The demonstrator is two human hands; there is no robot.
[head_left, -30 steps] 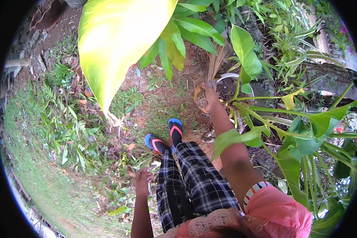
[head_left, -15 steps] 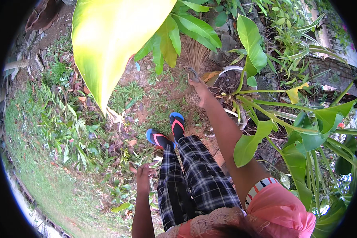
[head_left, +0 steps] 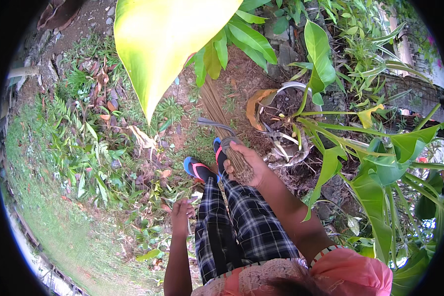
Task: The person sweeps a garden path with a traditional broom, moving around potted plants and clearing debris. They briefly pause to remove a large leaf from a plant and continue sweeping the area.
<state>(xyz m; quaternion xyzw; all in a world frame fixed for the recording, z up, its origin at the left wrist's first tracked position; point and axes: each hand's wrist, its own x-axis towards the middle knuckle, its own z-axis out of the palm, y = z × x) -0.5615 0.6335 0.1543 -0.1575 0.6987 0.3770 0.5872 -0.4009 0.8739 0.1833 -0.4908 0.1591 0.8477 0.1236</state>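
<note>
My right hand [head_left: 249, 165] is wrapped round the bound butt end of a stick broom [head_left: 215, 104], in front of my legs. Its long brown ribs slant away up and left, their far ends hidden behind the leaves. A grey strap [head_left: 214, 123] juts out from the binding. Lower left, beside my trouser leg, my left hand [head_left: 181, 211] has its fingers curled. Something pale and thin shows by those fingers, too small to make out. Blue and pink flip-flops [head_left: 197, 169] are on my feet, over the ground just beyond my legs.
A broken round pot [head_left: 259, 109] with soil and a large-leaved plant [head_left: 370, 163] stands to the right. A big yellow-green leaf [head_left: 167, 44] hangs close at the top. Cut leaves and dry litter [head_left: 108, 148] lie on the left, beside grass [head_left: 49, 197].
My right hand has come back toward my body, lifting the broom from near the pot, so its butt end now sits before my legs. My left hand's fingers have curled in more.
</note>
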